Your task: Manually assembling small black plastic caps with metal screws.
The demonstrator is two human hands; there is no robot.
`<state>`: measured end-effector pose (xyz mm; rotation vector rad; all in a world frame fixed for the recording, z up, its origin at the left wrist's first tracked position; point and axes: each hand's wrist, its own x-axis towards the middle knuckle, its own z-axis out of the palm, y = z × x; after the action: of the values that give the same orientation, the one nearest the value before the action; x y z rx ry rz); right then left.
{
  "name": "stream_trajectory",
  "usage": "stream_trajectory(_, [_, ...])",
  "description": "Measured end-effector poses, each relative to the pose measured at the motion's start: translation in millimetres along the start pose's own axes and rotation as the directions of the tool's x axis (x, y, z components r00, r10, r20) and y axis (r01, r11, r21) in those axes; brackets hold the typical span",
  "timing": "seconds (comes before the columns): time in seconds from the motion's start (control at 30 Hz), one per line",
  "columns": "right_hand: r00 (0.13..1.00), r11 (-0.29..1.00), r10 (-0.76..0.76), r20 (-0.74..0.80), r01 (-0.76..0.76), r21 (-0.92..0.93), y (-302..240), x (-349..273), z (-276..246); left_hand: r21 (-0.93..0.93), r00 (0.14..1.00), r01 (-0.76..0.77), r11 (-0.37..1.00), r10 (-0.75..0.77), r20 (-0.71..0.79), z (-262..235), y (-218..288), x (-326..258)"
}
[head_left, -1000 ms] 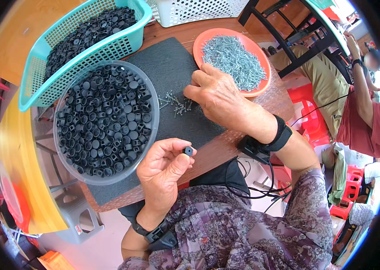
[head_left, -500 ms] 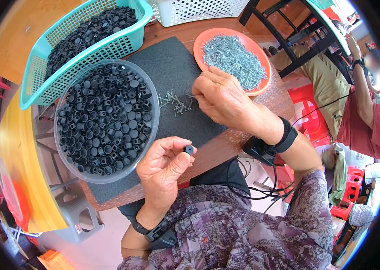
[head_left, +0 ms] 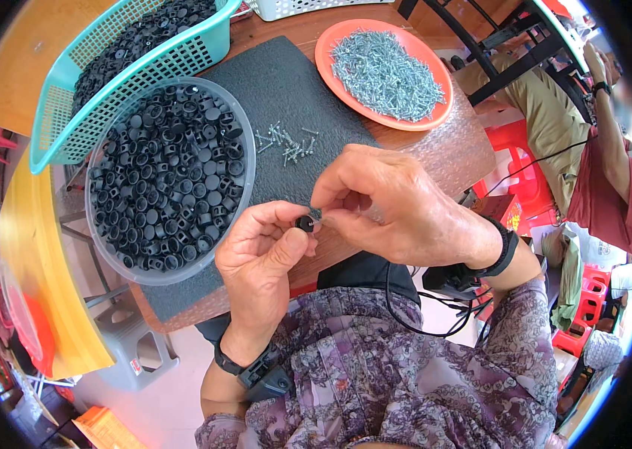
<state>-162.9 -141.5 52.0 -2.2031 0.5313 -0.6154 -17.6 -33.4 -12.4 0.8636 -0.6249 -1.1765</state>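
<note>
My left hand (head_left: 260,254) is closed, pinching a small round black plastic part (head_left: 305,223) between thumb and fingertips. Close beside it, my right hand (head_left: 406,209) has its thumb and forefinger pressed together on a small silvery screw (head_left: 316,214), which meets the part; the fingers mostly hide it. Beyond both hands, several loose screws (head_left: 290,148) lie scattered on a dark grey mat (head_left: 278,82). To the left, a round translucent tub (head_left: 247,187) is full of similar black parts (head_left: 170,179).
An orange bowl (head_left: 447,112) heaped with screws stands at the table's far right. A teal basket (head_left: 207,56) of black parts sits behind the tub, with a white basket (head_left: 316,6) farther back. Red stools (head_left: 514,161) and another person (head_left: 604,179) are off to the right.
My right hand has come from the loose screws toward me, meeting my left hand at the black part. My left hand still holds that part.
</note>
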Motion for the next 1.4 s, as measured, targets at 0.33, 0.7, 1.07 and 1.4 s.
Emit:
stream_trajectory(0.33, [0.993, 0.989, -0.114, -0.04, 0.11, -0.098, -2, -4, 6, 0.11, 0.999, -0.033, 0.993, 0.037, -0.038, 2, -1, -7])
stream_trajectory(0.7, [0.953, 0.942, -0.277, -0.126, 0.243, -0.23, -3, -10, 15, 0.136, 0.995, -0.076, 0.988, 0.084, -0.054, 2, -3, -9])
stream_trajectory(1.07, [0.891, 0.863, -0.435, -0.129, 0.372, -0.341, 2, -13, 21, 0.195, 0.993, -0.096, 0.976, 0.108, -0.054, 5, -2, -10])
stream_trajectory(1.4, [0.9, 0.92, -0.387, -0.202, 0.362, -0.151, 2, -9, 23, 0.163, 0.996, -0.085, 0.983, 0.09, -0.02, 5, -1, -9])
